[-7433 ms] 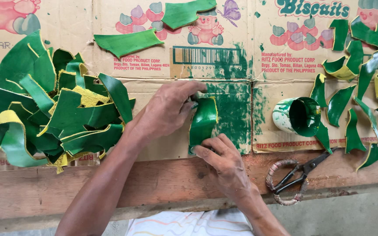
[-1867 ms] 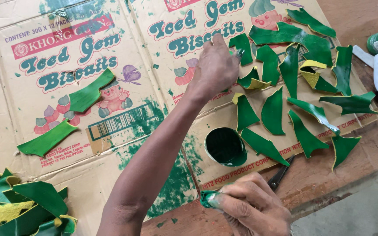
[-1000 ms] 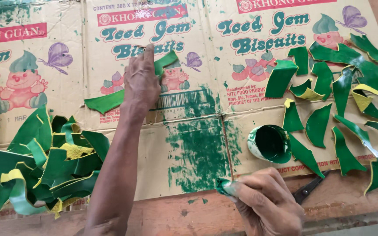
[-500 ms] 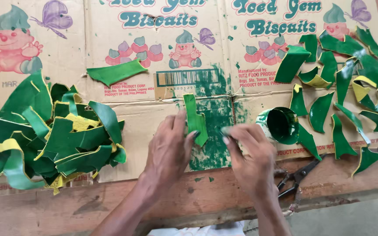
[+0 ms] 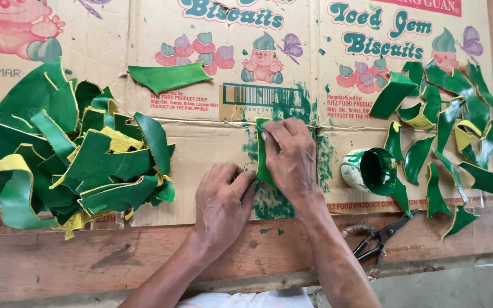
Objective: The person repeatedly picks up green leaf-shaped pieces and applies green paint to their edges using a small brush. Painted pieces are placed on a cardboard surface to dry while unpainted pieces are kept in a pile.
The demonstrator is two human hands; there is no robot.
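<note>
Both hands have closed in since half a second ago: the right hand (image 5: 292, 162) now lies flat, pressing the green strip (image 5: 262, 155) onto the paint-smeared cardboard (image 5: 212, 142), while the left hand (image 5: 222, 202) pinches its lower edge. Pressing evenly from the top downward looks wise. Paint cup (image 5: 367, 170) sits at three o'clock, scrap pile (image 5: 69, 154) at nine.

A narrow green painted strip (image 5: 261, 154) lies on flattened tan cardboard (image 5: 212, 142) printed with pink cartoon figures and teal lettering, smeared with green paint. Green-and-yellow curved pieces (image 5: 75, 154) are heaped nearby; a white cup (image 5: 369, 170) is coated green inside, above a brown wooden table (image 5: 87, 262).
</note>
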